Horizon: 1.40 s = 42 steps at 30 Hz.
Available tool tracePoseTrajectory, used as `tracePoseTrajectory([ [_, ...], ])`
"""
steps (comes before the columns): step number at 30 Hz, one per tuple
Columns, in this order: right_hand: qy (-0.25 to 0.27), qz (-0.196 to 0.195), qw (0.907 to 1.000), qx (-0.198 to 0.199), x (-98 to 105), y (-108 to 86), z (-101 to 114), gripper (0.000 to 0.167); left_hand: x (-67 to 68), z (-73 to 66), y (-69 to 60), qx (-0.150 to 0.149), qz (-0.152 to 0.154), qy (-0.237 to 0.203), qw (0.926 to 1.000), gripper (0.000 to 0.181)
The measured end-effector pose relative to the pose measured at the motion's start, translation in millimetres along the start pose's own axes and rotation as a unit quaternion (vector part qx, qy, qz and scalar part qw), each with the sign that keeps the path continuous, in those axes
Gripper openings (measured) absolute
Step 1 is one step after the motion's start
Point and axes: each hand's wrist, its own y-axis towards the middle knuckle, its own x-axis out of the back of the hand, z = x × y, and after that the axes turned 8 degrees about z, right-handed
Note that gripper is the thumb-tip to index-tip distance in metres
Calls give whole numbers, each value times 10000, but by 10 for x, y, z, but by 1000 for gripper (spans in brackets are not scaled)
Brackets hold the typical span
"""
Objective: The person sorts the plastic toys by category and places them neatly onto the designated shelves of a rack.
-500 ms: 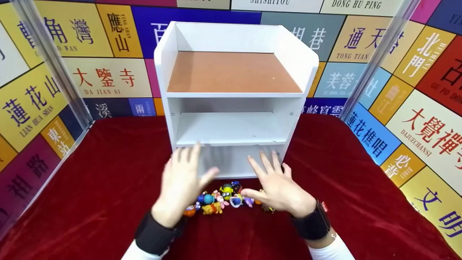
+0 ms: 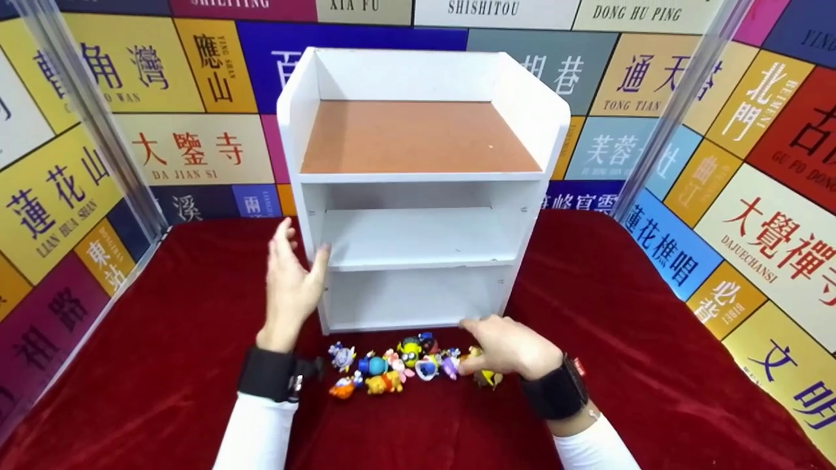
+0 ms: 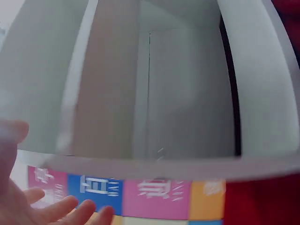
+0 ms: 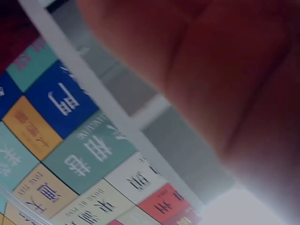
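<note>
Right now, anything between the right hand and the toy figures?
Nothing visible. The right hand is at the right end of the toy figures, partly hiding some in the head view; contact is unclear. The white shelf unit stands behind them, not between.

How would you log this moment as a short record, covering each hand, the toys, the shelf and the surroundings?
left hand: raised at the shelf's left side, thumb and fingers apart; contact unclear
right hand: over the right end of the toys, thumb and forefinger apart; any grip unclear
toys: small colorful figures, loosely clustered in front of the shelf
shelf: white, upright, brown top surface, two open compartments below
surface: red cloth
backdrop: colored panels with characters
wrists: black bands
</note>
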Motion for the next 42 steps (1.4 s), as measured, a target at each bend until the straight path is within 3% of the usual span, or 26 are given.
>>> tracePoseTrajectory([
  [3,125,212,9994,-259,-76,62,-42,61,-60,116,2,302,412,-87,9987,70],
  [6,173,322,9983,-455,-130,111,-66,58,-91,176,4,392,673,-132,9969,63],
  [11,95,509,9970,-579,-176,174,-92,46,-105,195,11,542,953,-265,9936,50],
  [15,137,614,9962,-609,-202,208,-111,47,-109,198,-5,658,1101,-391,9910,50],
  [21,228,826,9951,-497,-234,237,-134,59,-116,234,-39,698,1171,-421,9898,50],
  [30,124,883,9952,-398,-198,232,-149,51,-122,238,-15,794,1148,-407,9894,48],
  [38,-24,859,9953,-456,-183,242,-178,56,-151,219,20,757,1100,-380,9903,49],
  [42,33,854,9949,-542,-199,230,-201,57,-183,201,21,803,1215,-301,9889,51],
])
